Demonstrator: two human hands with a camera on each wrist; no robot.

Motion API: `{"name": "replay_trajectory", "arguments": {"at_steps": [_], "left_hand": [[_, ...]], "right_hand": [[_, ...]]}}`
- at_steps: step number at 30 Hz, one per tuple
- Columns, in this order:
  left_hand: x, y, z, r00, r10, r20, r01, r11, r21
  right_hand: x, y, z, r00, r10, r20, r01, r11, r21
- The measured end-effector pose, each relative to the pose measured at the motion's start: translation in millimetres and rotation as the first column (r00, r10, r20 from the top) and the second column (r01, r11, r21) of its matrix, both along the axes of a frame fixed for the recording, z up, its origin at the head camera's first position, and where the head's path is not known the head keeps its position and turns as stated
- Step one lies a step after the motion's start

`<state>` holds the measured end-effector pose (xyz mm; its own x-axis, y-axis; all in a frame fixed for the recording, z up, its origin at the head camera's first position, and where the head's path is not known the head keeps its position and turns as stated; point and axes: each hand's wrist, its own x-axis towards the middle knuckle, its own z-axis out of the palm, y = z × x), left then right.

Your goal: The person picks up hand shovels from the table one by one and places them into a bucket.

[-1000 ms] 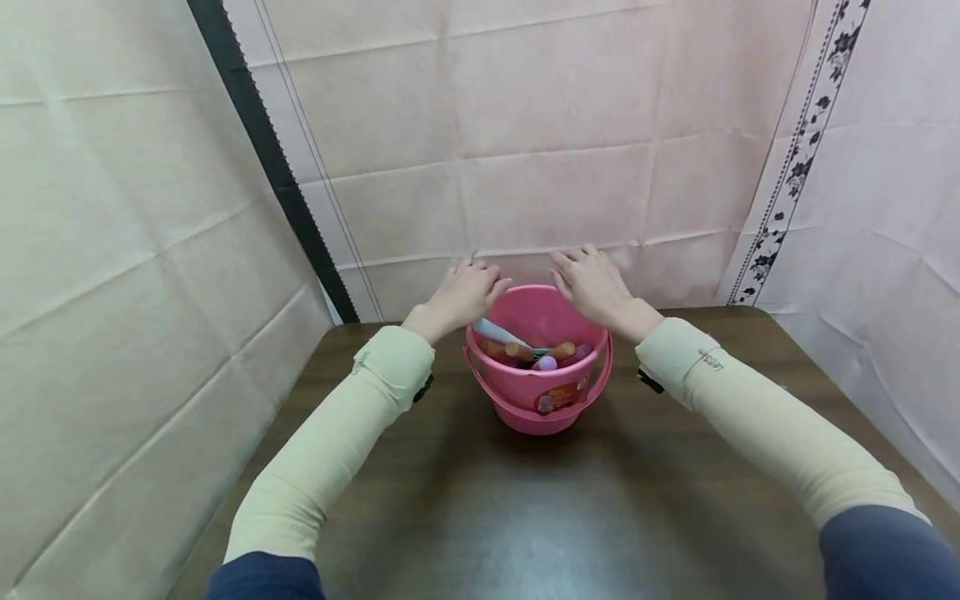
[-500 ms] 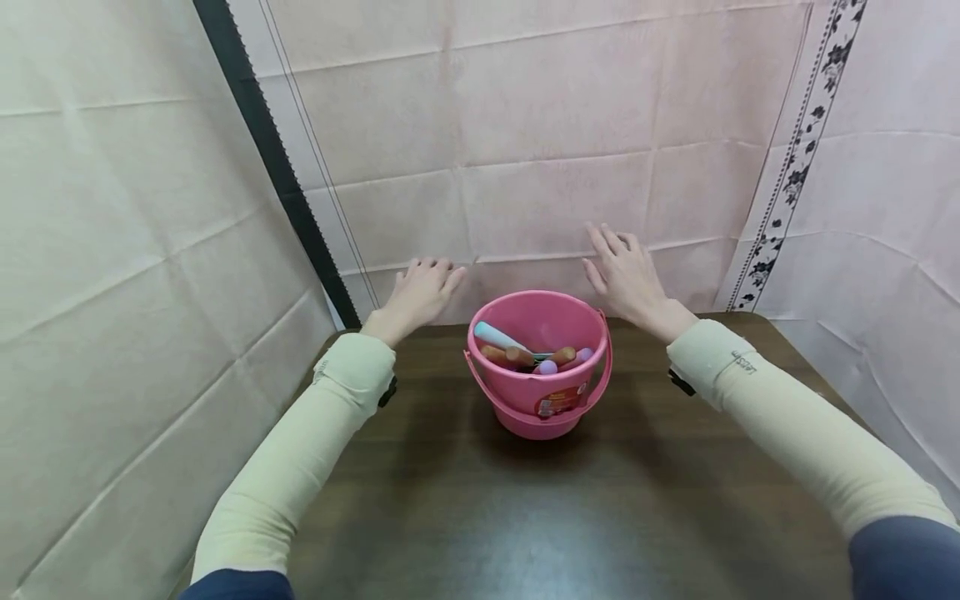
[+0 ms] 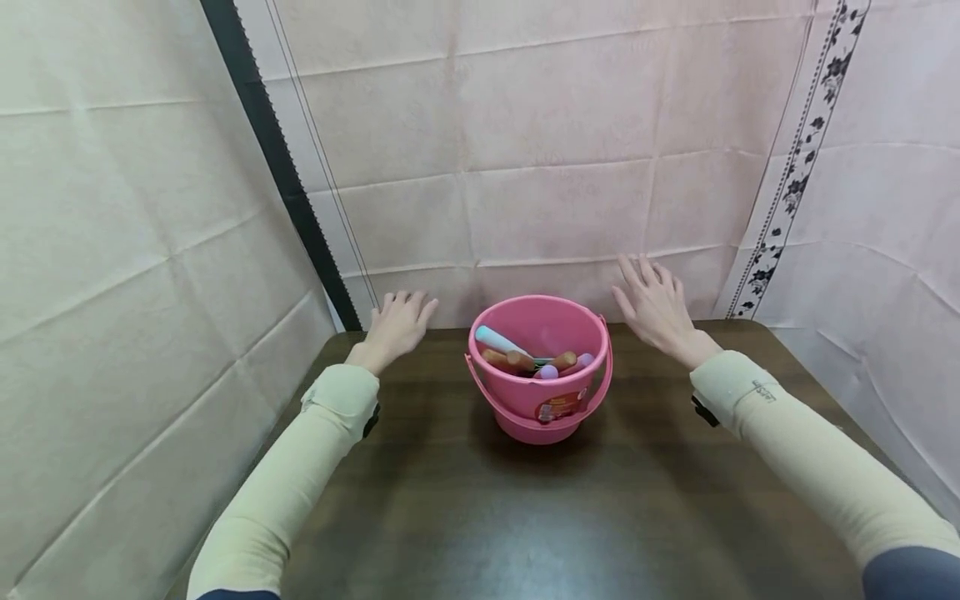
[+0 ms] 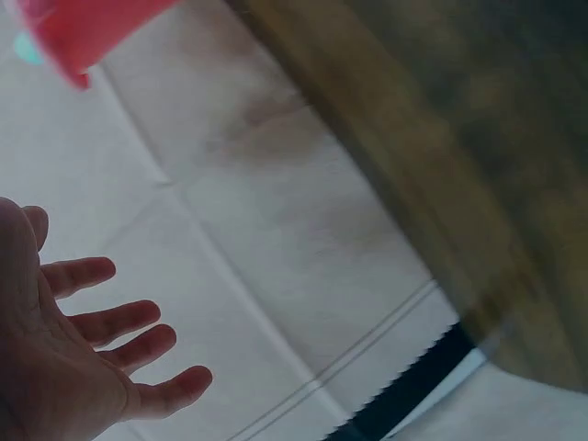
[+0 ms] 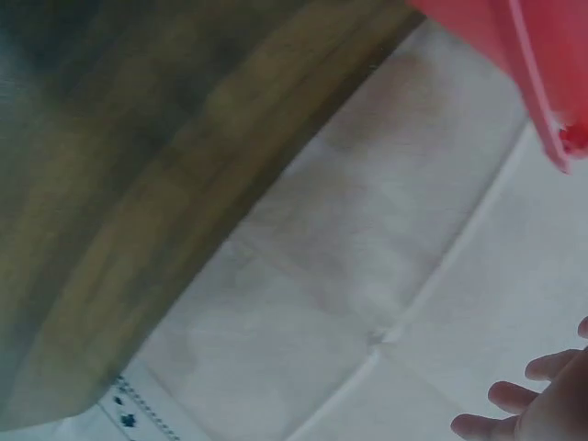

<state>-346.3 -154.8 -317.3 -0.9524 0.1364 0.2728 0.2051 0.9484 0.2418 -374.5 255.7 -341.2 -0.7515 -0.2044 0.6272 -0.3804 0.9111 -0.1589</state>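
A pink bucket (image 3: 536,400) stands upright on the dark wooden table, its pink handle (image 3: 480,385) hanging down at the front. Inside lie several tools with brown wooden handles (image 3: 519,362), a light blue handle (image 3: 497,339) and purple knobs (image 3: 549,372). To the left of the bucket and apart from it, my left hand (image 3: 396,327) hovers with fingers spread. On the other side, my right hand (image 3: 657,310) is held up with its fingers extended, also clear of the bucket. Both wrist views show the hands holding nothing.
The wooden table (image 3: 540,508) ends close behind the bucket. Pale cloth sheets hang at the back (image 3: 555,108), left (image 3: 135,275) and right (image 3: 885,208).
Both hands have moved outward, away from above the bucket's rim, and then lower. The bucket has stayed where it stands; the head view has shifted slightly.
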Motion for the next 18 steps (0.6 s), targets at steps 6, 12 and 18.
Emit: {"name": "replay_trajectory", "arguments": {"at_steps": [6,12,18], "left_hand": [[4.4,-7.1,-22.3,0.998,0.014,0.055,-0.012,1.0,-0.027],[5.9,-8.7,-26.9,0.999,0.022,0.048,-0.021,0.999,-0.026],[5.1,-8.7,-29.2,0.999,0.022,0.04,-0.021,0.999,-0.031]], "right_hand": [[-0.2,6.8,-20.3,0.996,-0.038,0.079,0.036,0.999,0.019],[-0.3,7.2,-26.7,0.993,-0.048,0.106,0.045,0.999,0.026],[0.4,3.9,-25.6,0.991,-0.049,0.122,0.046,0.999,0.024]]}}
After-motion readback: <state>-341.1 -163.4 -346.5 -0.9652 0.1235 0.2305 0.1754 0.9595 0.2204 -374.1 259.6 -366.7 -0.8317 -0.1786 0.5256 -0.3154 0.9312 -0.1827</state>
